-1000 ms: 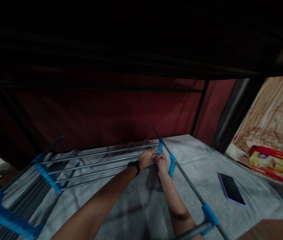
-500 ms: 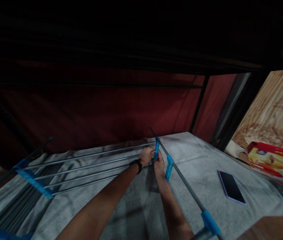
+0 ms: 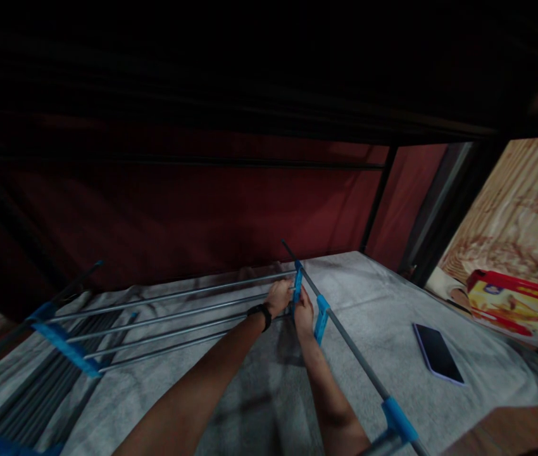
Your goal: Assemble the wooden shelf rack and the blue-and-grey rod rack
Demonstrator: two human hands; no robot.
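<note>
My left hand (image 3: 279, 297), with a black watch on its wrist, is closed round the end of a grey metal rod (image 3: 193, 309). My right hand (image 3: 304, 315) grips a blue plastic bracket (image 3: 298, 277) from its right side, just beside the left hand. Several parallel rods run from this bracket to a second blue bracket (image 3: 67, 345) at the left. The near bracket sits on a long grey pole (image 3: 354, 351), which also carries another blue bracket (image 3: 322, 320) and a blue joint (image 3: 399, 419). My fingertips and the rod's exact end are partly hidden.
Loose grey rods (image 3: 48, 373) lie bunched at the left on the grey blanket (image 3: 368, 297). A phone (image 3: 438, 353) rests at the right, and a red and yellow box (image 3: 518, 307) stands beyond it. Dark bed-frame posts (image 3: 378, 199) and a red cloth (image 3: 202, 215) enclose the back.
Both hands stay at the bracket with almost the same grip. The view has shifted very slightly, and nothing has been let go.
</note>
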